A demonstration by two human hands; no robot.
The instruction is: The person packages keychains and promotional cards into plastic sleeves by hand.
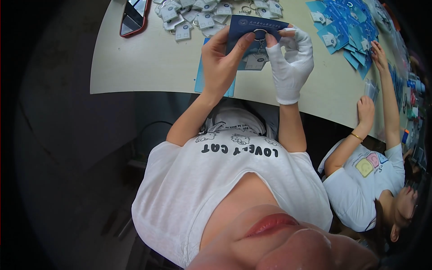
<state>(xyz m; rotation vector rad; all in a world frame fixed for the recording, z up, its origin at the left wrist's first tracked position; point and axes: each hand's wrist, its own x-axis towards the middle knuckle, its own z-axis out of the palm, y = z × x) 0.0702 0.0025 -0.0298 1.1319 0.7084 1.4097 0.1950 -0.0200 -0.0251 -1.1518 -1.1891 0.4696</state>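
Observation:
A dark blue card [240, 28] is held up over the near edge of the table. My left hand [221, 60], bare, is closed on its left side, thumb on the front and fingers behind. On the card's face lies a keychain: a metal split ring at the top, a short chain, and a flat pale tag [255, 61] below. My right hand [292, 67] wears a white glove with bare thumb and finger tips. Its thumb presses beside the ring, pinching the keychain against the card's right side. Lighter blue cards [202, 83] lie partly under my left hand.
Several pale keychains [204, 20] are heaped at the far middle. A red-edged phone [134, 17] lies on the table [121, 67] to their left. Blue cards with keychains [344, 31] pile up at the far right, where a co-worker's hands [366, 110] handle clear plastic sleeves [371, 90].

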